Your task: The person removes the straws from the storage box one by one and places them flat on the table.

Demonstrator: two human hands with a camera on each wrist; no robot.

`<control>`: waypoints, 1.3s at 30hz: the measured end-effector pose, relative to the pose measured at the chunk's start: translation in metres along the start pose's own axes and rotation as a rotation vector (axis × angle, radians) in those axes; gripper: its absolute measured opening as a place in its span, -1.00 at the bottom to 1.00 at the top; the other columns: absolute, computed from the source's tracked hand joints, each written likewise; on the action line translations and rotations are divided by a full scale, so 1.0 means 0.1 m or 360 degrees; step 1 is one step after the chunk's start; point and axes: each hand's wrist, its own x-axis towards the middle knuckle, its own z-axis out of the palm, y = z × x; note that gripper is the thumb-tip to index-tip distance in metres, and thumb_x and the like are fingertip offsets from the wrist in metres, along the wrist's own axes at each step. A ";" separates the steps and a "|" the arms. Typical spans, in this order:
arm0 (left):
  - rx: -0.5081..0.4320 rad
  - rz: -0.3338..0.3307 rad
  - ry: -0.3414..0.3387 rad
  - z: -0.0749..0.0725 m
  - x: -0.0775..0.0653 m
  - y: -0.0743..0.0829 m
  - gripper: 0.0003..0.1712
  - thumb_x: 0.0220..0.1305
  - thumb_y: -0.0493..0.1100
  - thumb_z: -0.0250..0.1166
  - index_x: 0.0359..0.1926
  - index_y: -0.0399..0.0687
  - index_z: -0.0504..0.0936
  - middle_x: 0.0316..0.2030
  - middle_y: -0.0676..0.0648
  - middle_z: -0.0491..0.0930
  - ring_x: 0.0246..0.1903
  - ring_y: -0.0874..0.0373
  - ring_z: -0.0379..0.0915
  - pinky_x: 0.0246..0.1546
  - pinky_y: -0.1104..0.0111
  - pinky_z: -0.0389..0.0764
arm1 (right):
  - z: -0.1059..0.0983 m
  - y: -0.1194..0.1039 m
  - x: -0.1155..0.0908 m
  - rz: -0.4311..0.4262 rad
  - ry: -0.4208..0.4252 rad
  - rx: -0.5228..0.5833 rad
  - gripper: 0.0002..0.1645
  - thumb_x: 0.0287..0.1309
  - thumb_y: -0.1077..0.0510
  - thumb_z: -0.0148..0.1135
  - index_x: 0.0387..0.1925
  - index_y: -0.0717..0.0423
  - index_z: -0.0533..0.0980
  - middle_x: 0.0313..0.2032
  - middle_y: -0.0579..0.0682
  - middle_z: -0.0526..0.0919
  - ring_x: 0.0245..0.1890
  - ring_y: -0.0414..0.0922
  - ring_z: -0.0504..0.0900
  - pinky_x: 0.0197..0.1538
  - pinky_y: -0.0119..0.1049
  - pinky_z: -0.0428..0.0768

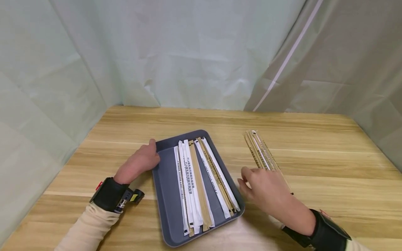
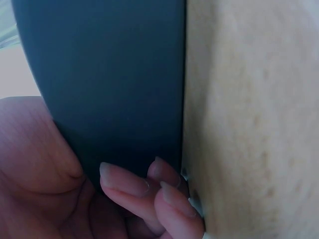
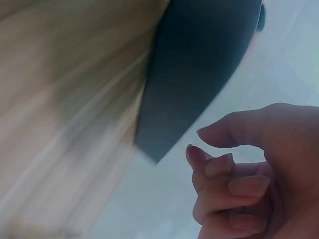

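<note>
A dark grey rectangular tray [image 1: 169, 205] stands on the table, holding several paper-wrapped drinking straws [image 1: 187, 174], some white and some brown. My left hand [image 1: 139, 161] grips its far left corner. In the left wrist view the fingertips [image 2: 124, 181] curl against the tray's outer wall [image 2: 109, 74]. To the right of the tray is my right hand [image 1: 265, 188], its fingers loosely curled and nothing between them. A small gap separates thumb and index finger [image 3: 197, 155] in the right wrist view. Just beyond that hand lie several more wrapped straws [image 1: 261, 151], their near part hidden by it.
The wooden table [image 1: 329, 157] reaches back to a pale hanging sheet [image 1: 194, 62], which also encloses both sides. Each wrist wears a black strap with a camera, the left strap [image 1: 110, 195] close to the tray's left side.
</note>
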 end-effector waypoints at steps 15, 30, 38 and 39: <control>0.0028 -0.0022 0.0010 -0.04 0.03 -0.01 -0.40 0.31 -0.33 -0.13 0.29 -0.59 -0.01 -0.27 -0.38 0.42 -0.44 -0.07 0.41 -0.50 0.26 0.39 | 0.24 -0.70 0.25 -0.0213 -0.0211 0.0038 -0.55 0.18 -0.07 0.26 -0.71 -0.01 0.35 -0.76 -0.11 0.36 -0.76 -0.12 0.45 -0.75 -0.24 0.27; -0.0004 -0.0036 -0.0052 -0.07 0.02 0.00 -0.39 0.34 -0.33 -0.16 0.32 -0.56 -0.06 -0.46 -0.25 0.38 -0.57 0.03 0.32 -0.58 0.31 0.30 | 0.28 -0.80 0.31 0.0009 -0.0739 0.0532 -0.58 0.21 -0.06 0.22 -0.75 -0.15 0.44 -0.74 -0.28 0.37 -0.70 -0.32 0.35 -0.62 -0.30 0.34; 0.0004 -0.0058 -0.0066 -0.07 0.04 0.01 -0.39 0.35 -0.31 -0.15 0.32 -0.56 -0.06 -0.33 -0.35 0.42 -0.49 -0.04 0.39 -0.54 0.29 0.36 | 0.27 -0.77 0.33 0.0047 -0.0709 0.0428 -0.50 0.05 0.11 0.22 -0.88 -0.10 0.24 -0.86 -0.25 0.18 -0.78 -0.28 0.26 -0.72 -0.30 0.26; 0.0009 -0.0056 -0.0069 -0.06 0.04 0.00 -0.38 0.35 -0.30 -0.15 0.33 -0.56 -0.06 -0.31 -0.36 0.42 -0.47 -0.04 0.40 -0.53 0.29 0.37 | 0.26 -0.76 0.33 0.0047 -0.0690 0.0412 -0.52 0.03 0.14 0.21 -0.87 -0.09 0.23 -0.85 -0.24 0.18 -0.79 -0.27 0.26 -0.72 -0.29 0.26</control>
